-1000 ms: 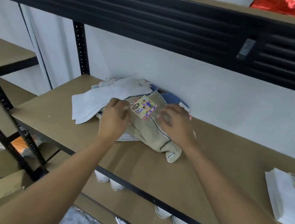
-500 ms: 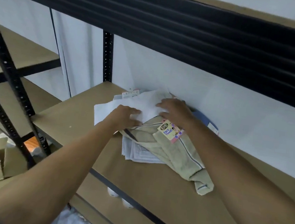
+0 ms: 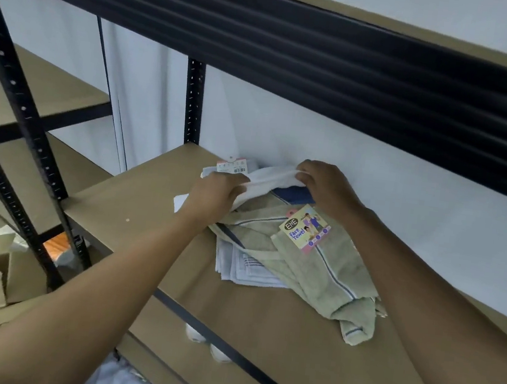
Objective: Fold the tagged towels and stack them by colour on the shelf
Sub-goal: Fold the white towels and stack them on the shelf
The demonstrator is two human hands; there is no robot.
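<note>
Since the frame half a second back, the white towel (image 3: 275, 175) has been drawn up from a flat spread into a bunched ridge, and more of a blue towel (image 3: 293, 193) beneath it has been uncovered. The ridge is gripped by the left hand (image 3: 213, 195), fingers curled over its 8 o'clock end, and is pinched at its 2 o'clock end between thumb and fingertips of the right hand (image 3: 326, 189). The towel lies at 11 o'clock of the loose pile on the shelf board (image 3: 135, 209), near the back wall. It is judged light, soft and limp, so sagging is to be expected unless two corners of one hem are taken, clear of the barcode tag (image 3: 233, 166). A beige towel (image 3: 325, 274) with a paper tag (image 3: 305, 228) is draped across the pile's centre, and a striped towel (image 3: 246, 269) is seen at 7 o'clock. At 8 o'clock of the view a cardboard box (image 3: 24, 275) stands open; something silvery is glimpsed inside, but it cannot be made out.
</note>
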